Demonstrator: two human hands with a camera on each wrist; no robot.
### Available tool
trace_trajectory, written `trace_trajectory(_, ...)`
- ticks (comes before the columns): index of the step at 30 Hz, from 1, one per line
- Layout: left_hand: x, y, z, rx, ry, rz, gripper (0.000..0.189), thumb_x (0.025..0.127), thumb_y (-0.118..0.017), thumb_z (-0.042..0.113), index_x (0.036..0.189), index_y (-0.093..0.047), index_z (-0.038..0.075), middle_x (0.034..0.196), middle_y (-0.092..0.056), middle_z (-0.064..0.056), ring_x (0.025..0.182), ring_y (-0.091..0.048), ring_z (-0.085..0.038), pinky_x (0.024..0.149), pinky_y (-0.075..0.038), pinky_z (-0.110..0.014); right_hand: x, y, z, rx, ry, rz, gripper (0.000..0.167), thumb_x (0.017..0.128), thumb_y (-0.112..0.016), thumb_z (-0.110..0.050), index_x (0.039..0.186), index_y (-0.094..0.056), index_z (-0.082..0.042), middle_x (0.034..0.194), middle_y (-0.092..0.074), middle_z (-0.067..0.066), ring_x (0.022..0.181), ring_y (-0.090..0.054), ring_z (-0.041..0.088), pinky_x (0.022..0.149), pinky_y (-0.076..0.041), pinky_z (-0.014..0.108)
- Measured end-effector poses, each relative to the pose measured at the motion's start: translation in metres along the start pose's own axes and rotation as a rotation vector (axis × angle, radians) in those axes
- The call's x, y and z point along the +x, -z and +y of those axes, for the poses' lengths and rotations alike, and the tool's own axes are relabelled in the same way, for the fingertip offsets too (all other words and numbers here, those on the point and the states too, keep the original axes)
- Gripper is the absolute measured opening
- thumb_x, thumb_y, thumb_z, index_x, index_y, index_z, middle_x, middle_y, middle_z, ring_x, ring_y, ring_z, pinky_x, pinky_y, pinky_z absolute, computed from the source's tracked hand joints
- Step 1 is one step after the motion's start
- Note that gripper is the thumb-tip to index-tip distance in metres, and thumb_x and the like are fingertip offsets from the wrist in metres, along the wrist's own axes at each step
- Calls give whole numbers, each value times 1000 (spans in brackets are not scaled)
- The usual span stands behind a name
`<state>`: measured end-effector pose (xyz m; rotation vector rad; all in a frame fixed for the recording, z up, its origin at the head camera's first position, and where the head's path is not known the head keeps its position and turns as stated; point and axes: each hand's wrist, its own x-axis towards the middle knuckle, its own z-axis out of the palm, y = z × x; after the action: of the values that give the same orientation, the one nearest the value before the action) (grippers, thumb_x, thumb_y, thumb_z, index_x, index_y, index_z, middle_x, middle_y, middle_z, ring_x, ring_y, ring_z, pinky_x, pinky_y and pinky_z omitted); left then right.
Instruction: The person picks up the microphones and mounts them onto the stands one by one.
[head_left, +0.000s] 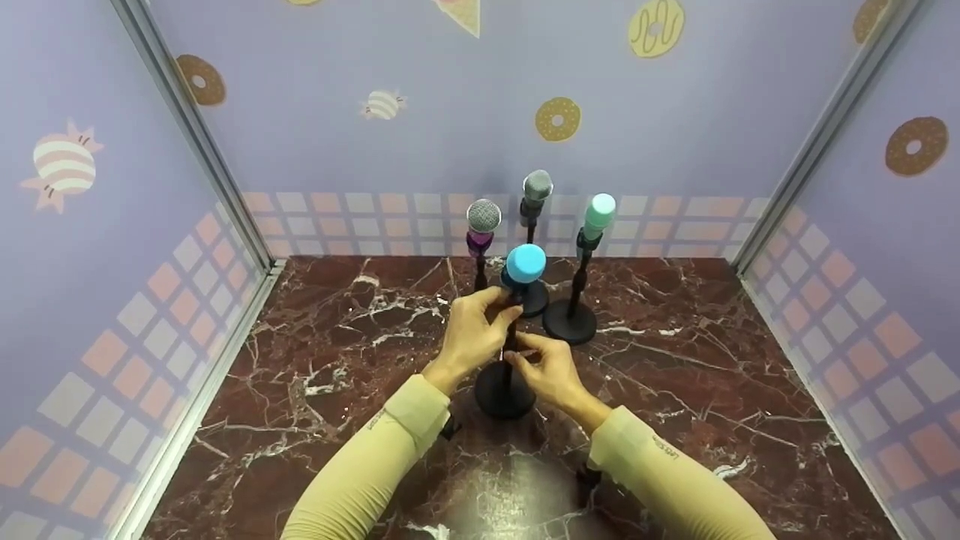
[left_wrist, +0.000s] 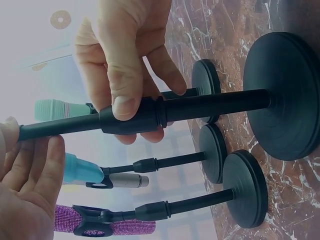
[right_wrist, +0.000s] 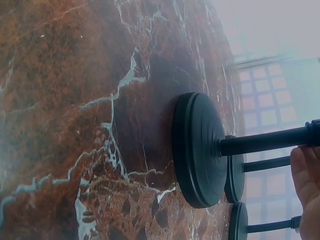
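Note:
A black microphone stand [head_left: 506, 391] stands upright on the dark red marbled table, carrying a microphone with a bright blue head [head_left: 526, 263]. My left hand [head_left: 472, 330] pinches the upper, thinner pole just below the microphone. Lower down, my right hand [head_left: 547, 366] grips the thick collar [left_wrist: 132, 115], thumb on one side and fingers behind. In the right wrist view, the stand's round base [right_wrist: 200, 150] rests on the table, with right-hand fingers [right_wrist: 307, 175] at the picture's edge.
Behind stand three more microphones on black stands: a purple one with silver mesh [head_left: 484, 217], a grey one [head_left: 537, 186] and a mint-green one [head_left: 600, 214]. Lilac panels [head_left: 480, 127] with printed sweets enclose the marbled table [head_left: 360, 330] at the back and both sides.

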<state>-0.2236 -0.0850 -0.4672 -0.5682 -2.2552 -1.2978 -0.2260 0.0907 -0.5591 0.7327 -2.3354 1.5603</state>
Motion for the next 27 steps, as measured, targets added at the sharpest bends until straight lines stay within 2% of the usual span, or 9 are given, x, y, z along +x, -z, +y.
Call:
trace_trajectory(4, 2, 0, 1, 2, -1, 3, 9, 100, -82, 13, 100, -81, 4, 97, -87, -11, 86, -82, -23, 80, -66, -42, 0, 0, -2, 6, -22, -12, 32, 101, -82, -4, 132, -82, -7, 122, -86, 15, 97, -86, 36, 84, -71, 49)
trace_trajectory(11, 2, 1, 1, 23, -6, 2, 10, 101, -82, 15, 100, -81, 4, 96, -87, -10, 88, -83, -25, 82, -66, -45, 1, 0, -3, 1, -25, 13, 32, 97, -85, -3, 129, -83, -3, 112, -87, 18, 96, -86, 38, 83, -71, 49)
trace_trajectory(22, 1, 1, -1, 22, -23, -1, 12, 102, -82, 17, 101, -81, 4, 97, -87, -10, 89, -83, -26, 83, -66, -46, 5, 2, -5, -28, -45, 33, 30, 92, -93, -9, 121, -87, -7, 100, -88, 14, 89, -86, 34, 81, -71, 48)
trace_trajectory(24, 1, 1, -2, 22, -22, -2, 13, 102, -82, 18, 101, -81, 5, 97, -87, -10, 88, -83, -25, 83, -66, -45, 6, 1, -5, -38, -52, 44, 29, 89, -95, -10, 117, -87, -7, 97, -87, 13, 87, -86, 32, 80, -71, 46)
trace_trajectory(27, 1, 2, -1, 23, -18, -3, 15, 103, -82, 20, 100, -80, 5, 96, -86, -10, 88, -82, -25, 83, -65, -45, 8, 1, -6, -69, -67, 71, 27, 84, -100, -15, 107, -87, -7, 92, -87, 9, 82, -83, 26, 76, -69, 35)
